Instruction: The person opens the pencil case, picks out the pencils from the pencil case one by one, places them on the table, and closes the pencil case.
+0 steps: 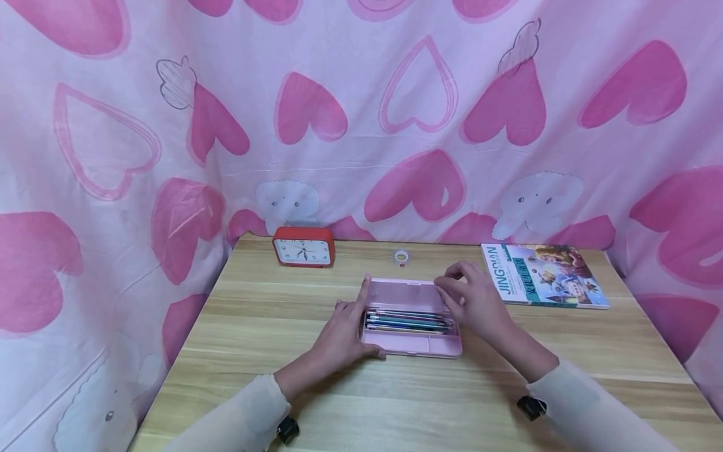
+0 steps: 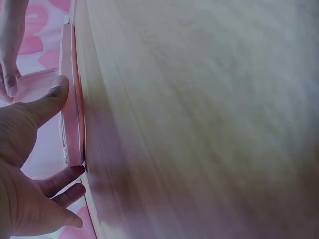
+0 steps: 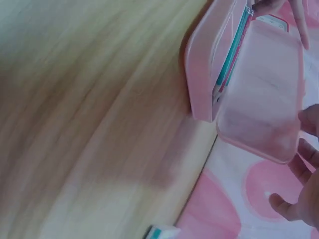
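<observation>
A pink pencil case (image 1: 412, 353) lies on the table with its lid (image 1: 403, 295) raised at the far side. Several pencils (image 1: 409, 321) rest lengthwise inside it. My left hand (image 1: 341, 333) braces the case's left end. Its thumb (image 2: 52, 99) lies along the near wall, the index finger points up beside the lid, and the other fingers touch the end. At the lid's right edge, my right hand (image 1: 474, 298) pinches the rim between thumb and fingers. In the right wrist view, the translucent lid (image 3: 264, 94) stands tilted away from the case body (image 3: 207, 64).
At the back left of the table stands a red alarm clock (image 1: 305, 247). A small roll of tape (image 1: 401, 257) lies behind the case. A magazine (image 1: 545, 276) lies at the back right, near the right hand. A heart-print curtain (image 1: 361, 150) hangs behind the table (image 1: 395, 408).
</observation>
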The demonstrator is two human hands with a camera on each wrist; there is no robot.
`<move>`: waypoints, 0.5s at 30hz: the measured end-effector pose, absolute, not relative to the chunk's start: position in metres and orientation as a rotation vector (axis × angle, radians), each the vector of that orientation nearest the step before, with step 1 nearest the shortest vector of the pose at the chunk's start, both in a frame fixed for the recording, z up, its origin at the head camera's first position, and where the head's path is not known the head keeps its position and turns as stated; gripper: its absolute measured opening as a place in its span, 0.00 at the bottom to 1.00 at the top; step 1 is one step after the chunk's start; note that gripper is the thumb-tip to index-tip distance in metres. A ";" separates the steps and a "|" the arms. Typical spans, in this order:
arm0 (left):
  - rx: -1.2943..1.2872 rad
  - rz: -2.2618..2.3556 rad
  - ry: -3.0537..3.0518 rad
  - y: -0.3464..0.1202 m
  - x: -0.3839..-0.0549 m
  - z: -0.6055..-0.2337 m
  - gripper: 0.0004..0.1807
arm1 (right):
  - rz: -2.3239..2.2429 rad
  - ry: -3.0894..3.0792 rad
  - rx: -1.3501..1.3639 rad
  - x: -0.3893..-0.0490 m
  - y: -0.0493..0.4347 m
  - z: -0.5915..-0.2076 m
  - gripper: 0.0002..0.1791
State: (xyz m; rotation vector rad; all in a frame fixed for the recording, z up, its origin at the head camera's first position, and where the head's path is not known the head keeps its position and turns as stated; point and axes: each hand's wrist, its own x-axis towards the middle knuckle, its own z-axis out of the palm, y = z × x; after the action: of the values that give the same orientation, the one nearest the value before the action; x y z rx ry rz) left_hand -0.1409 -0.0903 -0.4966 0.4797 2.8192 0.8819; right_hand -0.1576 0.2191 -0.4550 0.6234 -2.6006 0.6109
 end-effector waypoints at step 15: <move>0.502 0.825 2.840 -0.090 -0.142 -0.499 0.86 | 0.251 -2.846 0.724 -0.136 0.236 -0.472 0.76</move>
State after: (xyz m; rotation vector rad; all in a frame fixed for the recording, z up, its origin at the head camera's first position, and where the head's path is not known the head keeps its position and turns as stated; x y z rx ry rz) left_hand -0.1424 -0.0900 -0.4986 0.5019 2.8398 0.8253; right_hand -0.1356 0.2356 -0.4719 0.7242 -2.8456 0.2508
